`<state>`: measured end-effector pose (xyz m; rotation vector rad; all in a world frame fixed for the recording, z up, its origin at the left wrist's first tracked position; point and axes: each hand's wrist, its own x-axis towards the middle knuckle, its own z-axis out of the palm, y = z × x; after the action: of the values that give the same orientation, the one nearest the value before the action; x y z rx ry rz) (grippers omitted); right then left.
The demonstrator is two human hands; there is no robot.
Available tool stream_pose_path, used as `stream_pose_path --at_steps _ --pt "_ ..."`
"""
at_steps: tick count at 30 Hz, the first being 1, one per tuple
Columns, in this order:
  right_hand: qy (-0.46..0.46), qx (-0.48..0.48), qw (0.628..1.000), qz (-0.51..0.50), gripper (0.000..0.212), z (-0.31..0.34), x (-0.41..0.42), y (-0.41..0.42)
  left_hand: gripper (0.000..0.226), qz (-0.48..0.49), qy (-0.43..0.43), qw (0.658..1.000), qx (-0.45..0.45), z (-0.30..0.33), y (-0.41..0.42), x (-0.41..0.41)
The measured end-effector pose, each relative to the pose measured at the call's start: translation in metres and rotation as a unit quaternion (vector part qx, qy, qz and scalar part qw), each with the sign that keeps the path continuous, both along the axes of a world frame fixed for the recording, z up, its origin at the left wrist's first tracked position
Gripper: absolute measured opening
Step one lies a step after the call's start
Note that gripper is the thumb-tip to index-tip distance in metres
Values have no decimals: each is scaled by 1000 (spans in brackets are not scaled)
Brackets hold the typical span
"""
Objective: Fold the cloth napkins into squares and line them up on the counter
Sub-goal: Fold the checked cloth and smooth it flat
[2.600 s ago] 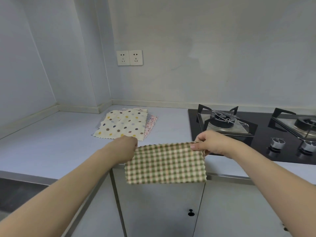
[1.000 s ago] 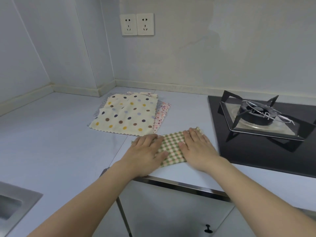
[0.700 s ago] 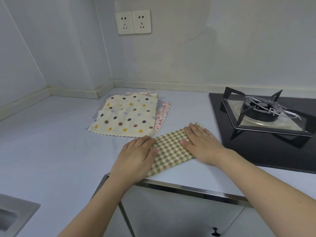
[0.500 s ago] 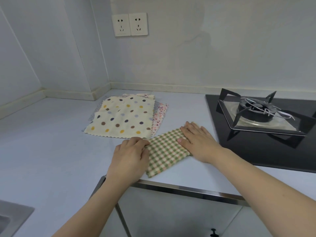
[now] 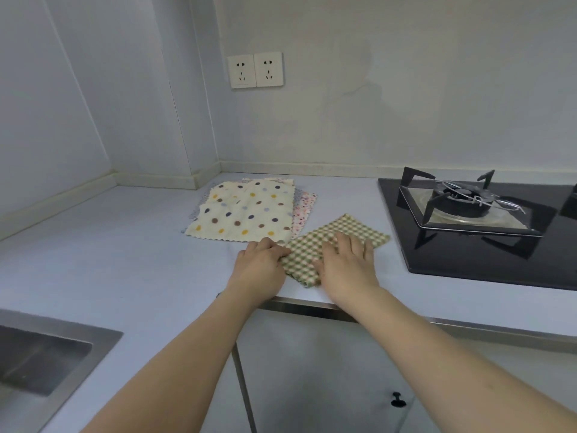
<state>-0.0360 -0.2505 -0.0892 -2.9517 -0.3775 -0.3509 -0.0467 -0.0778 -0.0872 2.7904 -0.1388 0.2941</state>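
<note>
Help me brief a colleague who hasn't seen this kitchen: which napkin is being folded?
On the counter, left of the stove, it lies near the front edge under both hands. It is the green checked napkin; the napkins behind it are dotted or flowery.
</note>
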Motion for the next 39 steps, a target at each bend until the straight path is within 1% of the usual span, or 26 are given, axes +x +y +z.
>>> stream_pose_path --at_steps 1,2,3,4,5,6,8,11,12,15,16,17,18,19,21,23,24,26,28,30,32,33,35,36,37,39 --pt "-63 25 998 11 36 -2 -8 2 50 0 7 1000 -11 1 0 -3" --pt "-99 62 993 36 32 -5 -18 2 50 -3 13 1000 -22 1 0 -7" --pt "-94 101 988 67 31 -7 -28 0 50 -9 21 999 -29 2 1 -12" --pt "-71 131 984 98 32 -9 -37 -5 50 -19 29 999 -34 2 2 -19" --pt "-45 137 982 123 34 -11 -45 -13 51 -30 36 998 -35 2 3 -26" --pt "-30 131 981 143 36 -12 -52 -20 52 -41 39 998 -29 3 6 -34" --pt "-31 107 980 166 40 -11 -65 -35 57 -61 35 998 8 3 10 -48" --pt "-54 11 985 163 48 -14 -83 -41 57 -75 -4 994 86 3 10 -63" --pt "-71 -5 985 155 45 -15 -87 -41 54 -80 -16 991 104 4 8 -66" --pt "-137 26 978 155 19 -14 -93 -40 40 -108 -40 982 150 15 5 -72" --pt "-154 26 974 166 15 -12 -94 -41 35 -120 -46 978 164 19 6 -74" --pt "-159 19 970 182 18 -10 -94 -44 31 -131 -50 976 165 22 8 -76" --pt "-161 14 967 198 22 -7 -94 -48 28 -141 -46 978 146 25 9 -78" --pt "-145 18 967 207 25 0 -96 -51 23 -145 -31 984 101 28 9 -81" --pt "-95 57 975 193 29 13 -97 -61 15 -132 17 990 -51 35 8 -86" --pt "-37 135 975 175 33 24 -93 -70 17 -103 63 973 -196 43 3 -88" --pt "-18 172 971 163 35 30 -89 -73 22 -86 70 965 -239 45 -1 -85" --pt "-5 217 966 140 35 39 -74 -76 26 -50 60 956 -284 50 -9 -73" --pt "1 217 970 112 33 44 -55 -76 26 -19 47 952 -303 51 -20 -53" --pt "3 212 973 89 31 45 -33 -77 27 14 42 955 -293 47 -33 -27" --pt "8 203 977 61 32 41 -9 -78 23 46 35 964 -258 42 -46 0" --pt "11 192 980 48 33 37 5 -79 22 59 30 972 -225 39 -50 12" --pt "24 166 985 38 34 28 28 -82 23 79 19 990 -115 30 -56 33" --pt "37 152 987 39 35 22 37 -82 23 89 11 994 -56 24 -58 40" --pt "43 134 989 38 34 16 44 -81 22 101 -4 995 -15 17 -59 44" --pt "23 88 996 16 36 6 52 -77 19 120 -46 992 8 3 -61 49"
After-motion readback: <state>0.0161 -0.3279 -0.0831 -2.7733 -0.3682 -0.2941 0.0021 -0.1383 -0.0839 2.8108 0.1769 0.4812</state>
